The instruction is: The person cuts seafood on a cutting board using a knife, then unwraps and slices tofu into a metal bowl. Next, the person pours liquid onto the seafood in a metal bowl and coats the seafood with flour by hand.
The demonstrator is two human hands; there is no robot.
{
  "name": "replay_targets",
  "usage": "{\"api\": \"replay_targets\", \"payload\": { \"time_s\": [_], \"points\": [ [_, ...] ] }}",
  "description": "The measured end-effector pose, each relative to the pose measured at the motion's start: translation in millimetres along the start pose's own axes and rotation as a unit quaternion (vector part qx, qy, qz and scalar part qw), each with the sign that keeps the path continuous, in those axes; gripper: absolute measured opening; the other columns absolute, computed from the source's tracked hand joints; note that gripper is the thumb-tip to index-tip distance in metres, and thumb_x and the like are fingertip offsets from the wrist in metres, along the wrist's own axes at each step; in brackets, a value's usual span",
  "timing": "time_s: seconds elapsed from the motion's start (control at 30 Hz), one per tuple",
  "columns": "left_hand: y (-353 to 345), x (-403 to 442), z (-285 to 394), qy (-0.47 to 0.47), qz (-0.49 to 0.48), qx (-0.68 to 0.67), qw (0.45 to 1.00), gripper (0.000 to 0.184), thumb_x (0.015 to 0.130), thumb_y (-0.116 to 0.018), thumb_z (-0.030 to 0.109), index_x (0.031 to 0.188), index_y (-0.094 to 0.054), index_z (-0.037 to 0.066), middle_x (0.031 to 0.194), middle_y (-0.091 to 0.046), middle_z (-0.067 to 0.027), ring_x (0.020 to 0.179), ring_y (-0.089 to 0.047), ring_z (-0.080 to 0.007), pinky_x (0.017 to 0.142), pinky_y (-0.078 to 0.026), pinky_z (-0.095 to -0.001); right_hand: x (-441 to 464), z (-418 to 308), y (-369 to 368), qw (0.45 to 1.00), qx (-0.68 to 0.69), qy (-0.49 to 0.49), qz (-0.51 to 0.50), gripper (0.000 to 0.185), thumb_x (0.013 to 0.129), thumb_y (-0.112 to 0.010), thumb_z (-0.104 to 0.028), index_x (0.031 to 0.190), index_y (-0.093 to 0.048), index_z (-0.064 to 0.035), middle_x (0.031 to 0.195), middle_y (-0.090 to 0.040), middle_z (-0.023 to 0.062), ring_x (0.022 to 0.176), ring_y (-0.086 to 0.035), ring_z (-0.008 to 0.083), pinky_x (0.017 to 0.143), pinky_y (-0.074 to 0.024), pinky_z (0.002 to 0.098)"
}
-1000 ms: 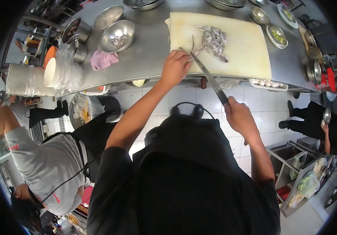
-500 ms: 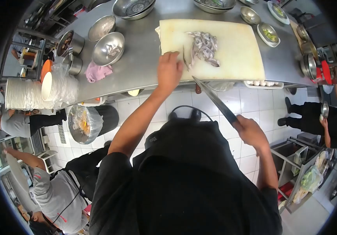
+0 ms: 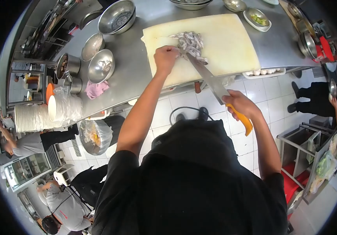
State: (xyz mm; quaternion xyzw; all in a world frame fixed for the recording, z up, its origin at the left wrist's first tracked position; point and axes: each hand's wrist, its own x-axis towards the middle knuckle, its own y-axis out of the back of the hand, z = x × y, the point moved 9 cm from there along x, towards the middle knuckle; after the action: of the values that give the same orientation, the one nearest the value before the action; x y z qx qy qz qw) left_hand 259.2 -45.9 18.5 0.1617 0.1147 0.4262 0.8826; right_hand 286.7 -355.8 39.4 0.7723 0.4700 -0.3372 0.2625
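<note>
My right hand is closed round the orange handle of a long knife. The blade points up and left over the front of the white cutting board, its tip at a pile of greyish squid-like strips. At the left edge of that pile is my left hand, its fingers closed close to the blade tip; what they pinch is too small to name. Left of the board, a steel bowl holds a few similar pieces.
More steel bowls stand along the back and left. A pink cloth, stacked plates and pots are at the left. A dish of greens is back right. Co-workers stand at both sides.
The knife tip has moved from the board's front edge onto the strips. My left hand has closed and reached the pile. The view has shifted, and the co-worker at lower left has moved away.
</note>
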Motion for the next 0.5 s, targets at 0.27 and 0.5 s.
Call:
{"api": "replay_targets", "payload": {
  "time_s": [0.27,0.5],
  "points": [
    [-8,-6,22,-0.069,0.001,0.102,0.992,0.026,0.068,-0.071,0.022,0.085,-0.071,0.001,0.075,-0.066,-0.0177,0.067,-0.065,-0.0283,0.065,-0.05,-0.033,0,-29,-19,0.999,-0.041,0.036,-0.007,0.019,0.093,-0.046,-0.022,0.096,-0.051,-0.0032,0.057,-0.043,0.0017,0.037,-0.042,0.0113,0.034,-0.0369,0.0263],
    [107,-1,54,-0.121,0.115,-0.029,0.986,0.02,0.073,-0.071,0.014,0.087,-0.071,-0.001,0.067,-0.066,-0.008,0.06,-0.059,-0.0125,0.058,-0.046,-0.0263,-20,-105,-57,0.983,-0.138,0.124,0.002,0.019,0.093,-0.044,-0.02,0.095,-0.051,-0.0015,0.057,-0.043,0.0022,0.037,-0.041,0.0105,0.035,-0.0361,0.0259]
  ]
}}
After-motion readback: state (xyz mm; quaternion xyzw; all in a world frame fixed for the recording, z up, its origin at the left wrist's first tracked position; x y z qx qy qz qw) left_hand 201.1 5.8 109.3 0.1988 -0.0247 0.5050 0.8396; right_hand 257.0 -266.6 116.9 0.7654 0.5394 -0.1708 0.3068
